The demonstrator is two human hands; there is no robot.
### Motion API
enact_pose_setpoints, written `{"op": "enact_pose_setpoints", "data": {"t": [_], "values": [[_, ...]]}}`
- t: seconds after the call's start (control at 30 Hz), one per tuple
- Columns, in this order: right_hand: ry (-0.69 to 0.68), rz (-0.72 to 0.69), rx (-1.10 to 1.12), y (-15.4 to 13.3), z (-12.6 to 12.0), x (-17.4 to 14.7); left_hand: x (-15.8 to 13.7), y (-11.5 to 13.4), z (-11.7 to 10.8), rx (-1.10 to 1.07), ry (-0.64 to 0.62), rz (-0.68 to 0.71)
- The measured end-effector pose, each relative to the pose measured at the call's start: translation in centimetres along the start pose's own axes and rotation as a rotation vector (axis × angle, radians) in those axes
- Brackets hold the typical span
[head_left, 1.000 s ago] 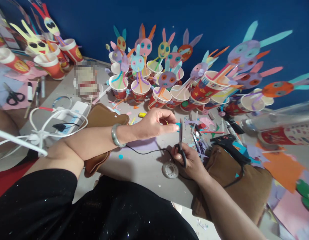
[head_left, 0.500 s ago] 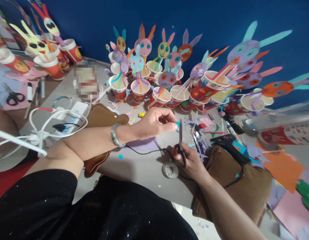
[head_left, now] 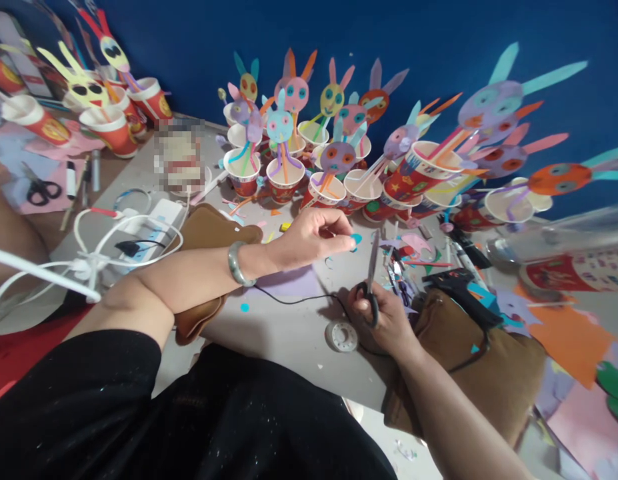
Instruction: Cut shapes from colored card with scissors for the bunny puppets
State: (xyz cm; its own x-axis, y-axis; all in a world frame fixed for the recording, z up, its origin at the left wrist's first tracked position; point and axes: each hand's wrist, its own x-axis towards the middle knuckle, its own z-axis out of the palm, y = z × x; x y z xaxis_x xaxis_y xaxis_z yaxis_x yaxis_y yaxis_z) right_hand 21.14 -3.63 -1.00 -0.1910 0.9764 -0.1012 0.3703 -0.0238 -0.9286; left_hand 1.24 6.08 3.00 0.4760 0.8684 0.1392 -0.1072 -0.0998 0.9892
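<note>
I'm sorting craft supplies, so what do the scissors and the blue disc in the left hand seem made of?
Scissors: gray blades, probably metal, judging by their dull sheen; dark handle loops, likely plastic, smooth and evenly colored. Blue disc: apparently matte paper or thin card, flat and without gloss.

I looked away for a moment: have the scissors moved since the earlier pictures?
Yes. Judged against the white roll, the scissors have shifted at the blades toward the person's right, away from the small blue piece in the left hand.

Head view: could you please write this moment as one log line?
left hand: pinching blue paper piece; right hand: holding scissors, apart from that piece; table: white roll near right hand
</note>
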Motion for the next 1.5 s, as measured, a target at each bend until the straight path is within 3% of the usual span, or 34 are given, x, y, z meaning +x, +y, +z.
{"op": "enact_pose_setpoints", "data": {"t": [0.13, 0.23, 0.33, 0.47, 0.57, 0.67, 0.87, 1.3, 1.5], "values": [[0.123, -0.057, -0.060, 1.1, -0.4, 0.2, 1.0, 0.3, -0.3, 0.053, 0.017, -0.006], [0.164, -0.067, -0.047, 1.7, -0.5, 0.3, 1.1, 0.7, -1.0, 0.137, -0.090, -0.035], [0.167, -0.104, -0.050, 1.5, -0.3, 0.3, -0.3, 1.2, -2.3, 0.300, -0.309, -0.095], [0.141, -0.114, -0.091, 0.6, 0.0, 0.2, -4.0, 1.8, -4.5, 0.595, -0.752, -0.289], [0.135, -0.121, -0.097, 0.4, 0.1, 0.3, -6.7, 1.9, -5.6, 0.907, -0.854, -0.334], [0.127, -0.139, -0.070, 1.0, 0.2, 0.5, -8.7, 2.2, -5.8, 1.101, -0.878, -0.311], [0.136, -0.098, -0.047, 1.8, 0.2, 0.5, -10.5, 2.4, -5.6, 1.260, -0.907, -0.239], [0.157, -0.065, -0.094, 1.4, 0.3, 0.5, -10.6, 2.1, -8.4, 1.157, -0.798, -0.101], [0.153, -0.057, -0.122, 1.0, 0.3, 0.5, -11.4, 2.0, -7.9, 1.139, -0.709, 0.000]]}}
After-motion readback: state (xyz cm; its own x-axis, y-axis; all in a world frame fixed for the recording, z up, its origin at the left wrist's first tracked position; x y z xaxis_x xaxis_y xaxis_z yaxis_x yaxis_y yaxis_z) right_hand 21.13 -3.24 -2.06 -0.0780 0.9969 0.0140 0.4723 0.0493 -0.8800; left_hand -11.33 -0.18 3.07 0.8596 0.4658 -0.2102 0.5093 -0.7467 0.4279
